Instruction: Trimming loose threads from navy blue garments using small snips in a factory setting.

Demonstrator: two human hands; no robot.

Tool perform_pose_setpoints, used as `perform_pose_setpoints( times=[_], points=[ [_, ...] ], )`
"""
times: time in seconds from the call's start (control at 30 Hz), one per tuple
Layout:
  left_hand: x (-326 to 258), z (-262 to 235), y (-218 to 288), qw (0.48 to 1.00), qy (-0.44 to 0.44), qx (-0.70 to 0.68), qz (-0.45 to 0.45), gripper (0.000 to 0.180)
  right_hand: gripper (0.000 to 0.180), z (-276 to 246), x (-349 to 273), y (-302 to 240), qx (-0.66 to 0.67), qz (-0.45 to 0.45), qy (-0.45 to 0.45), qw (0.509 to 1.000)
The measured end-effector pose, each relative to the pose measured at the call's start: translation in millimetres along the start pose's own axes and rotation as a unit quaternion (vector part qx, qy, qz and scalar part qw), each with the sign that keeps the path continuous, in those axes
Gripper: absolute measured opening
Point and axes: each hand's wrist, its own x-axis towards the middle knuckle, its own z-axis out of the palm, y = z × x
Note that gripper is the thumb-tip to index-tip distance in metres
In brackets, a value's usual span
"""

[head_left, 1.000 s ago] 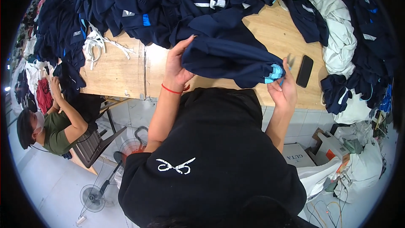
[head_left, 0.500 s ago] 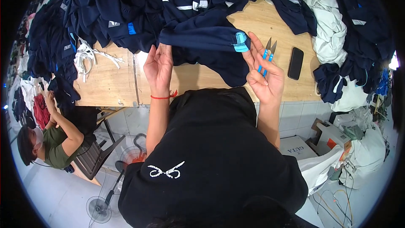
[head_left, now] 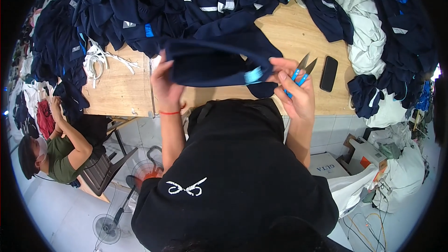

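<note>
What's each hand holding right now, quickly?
Left hand: closed on the left end of a navy garment.
Right hand: closed around blue-handled snips, also touching the garment's right end.

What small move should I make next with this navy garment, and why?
Perhaps steady the light-blue patch before bringing the snips closer: the navy garment spans your left hand and right hand, the patch looks blurred, and the snips' open blades point away from it.
</note>
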Motion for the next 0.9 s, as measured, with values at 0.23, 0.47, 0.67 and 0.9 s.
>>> perform_pose_setpoints(
  times=[0.23,0.47,0.67,0.9],
  points=[
    [0.5,8.6,68.7,0.815,0.227,0.452,0.282,0.057,0.030,-79.6,15.9,23.1,-0.528,0.079,0.214,0.818],
    [4.8,32.0,-39.1,0.371,-0.206,0.890,0.166,0.022,0.024,-82.4,35.7,75.0,-0.311,0.201,0.183,0.911],
    [-4.7,83.3,-29.9,0.830,-0.073,0.552,0.023,0.004,0.019,-37.8,31.4,-2.2,-0.308,-0.053,0.255,0.915],
    [40.8,41.1,4.6,0.694,0.069,0.693,0.184,0.014,0.017,-10.7,45.8,-33.1,-0.493,-0.184,0.251,0.813]
  ],
)
